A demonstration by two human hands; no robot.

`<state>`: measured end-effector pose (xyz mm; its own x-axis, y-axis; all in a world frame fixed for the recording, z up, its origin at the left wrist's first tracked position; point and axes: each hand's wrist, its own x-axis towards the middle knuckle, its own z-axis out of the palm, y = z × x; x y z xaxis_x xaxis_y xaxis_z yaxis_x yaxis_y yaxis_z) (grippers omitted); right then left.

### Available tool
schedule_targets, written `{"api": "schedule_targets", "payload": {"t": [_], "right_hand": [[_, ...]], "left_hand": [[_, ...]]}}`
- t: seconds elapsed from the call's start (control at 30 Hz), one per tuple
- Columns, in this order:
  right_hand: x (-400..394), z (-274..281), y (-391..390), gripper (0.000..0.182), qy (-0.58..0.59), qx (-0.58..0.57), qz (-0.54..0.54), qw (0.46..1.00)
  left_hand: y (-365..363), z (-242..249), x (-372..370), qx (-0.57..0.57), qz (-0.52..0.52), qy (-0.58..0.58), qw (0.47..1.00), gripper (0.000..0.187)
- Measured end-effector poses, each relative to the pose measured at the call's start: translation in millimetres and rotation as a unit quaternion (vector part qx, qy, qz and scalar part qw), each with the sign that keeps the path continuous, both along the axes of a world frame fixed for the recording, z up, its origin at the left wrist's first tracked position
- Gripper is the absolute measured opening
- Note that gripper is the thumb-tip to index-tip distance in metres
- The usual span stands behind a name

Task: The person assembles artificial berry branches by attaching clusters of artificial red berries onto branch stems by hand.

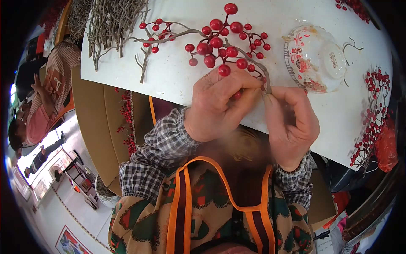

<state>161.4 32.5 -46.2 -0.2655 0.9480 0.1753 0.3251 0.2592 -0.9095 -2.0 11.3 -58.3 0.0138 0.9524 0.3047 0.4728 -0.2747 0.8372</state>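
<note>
An artificial red berry branch (253, 60) with a brown stem lies over the near edge of the white table, its berry clusters spread above my hands. My left hand (224, 103) is closed in a pinch on the berry stems beside the main stem, with a few berries showing around its fingers. Close on its right, my right hand (292, 122) pinches the curved stem's lower end between thumb and forefinger. The fingertips of both hands almost meet. Exactly what lies between the left fingertips is partly hidden.
Bare brown twigs (112, 27) are heaped at the table's (169, 78) upper left. An upside-down patterned glass bowl (315, 59) sits right of my hands. Finished-looking berry sprays (372, 114) lie at the right edge. A cardboard box (99, 122) stands left below; another person (40, 101) sits beyond.
</note>
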Motion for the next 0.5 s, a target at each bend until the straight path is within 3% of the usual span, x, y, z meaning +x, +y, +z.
{"api": "schedule_targets", "payload": {"t": [0.4, 0.5], "right_hand": [[-0.8, -4.9, 2.0, 0.019, 0.011, 0.011, 0.025, 1.0], [-4.8, 4.9, -9.0, 0.026, 0.106, -0.089, -0.017, 0.99]], "left_hand": [[-0.7, -3.2, 4.0, -0.024, 0.019, -0.07, 0.997, 0.017], [-1.0, -2.8, 0.9, -0.034, 0.026, -0.091, 0.995, 0.018]]}}
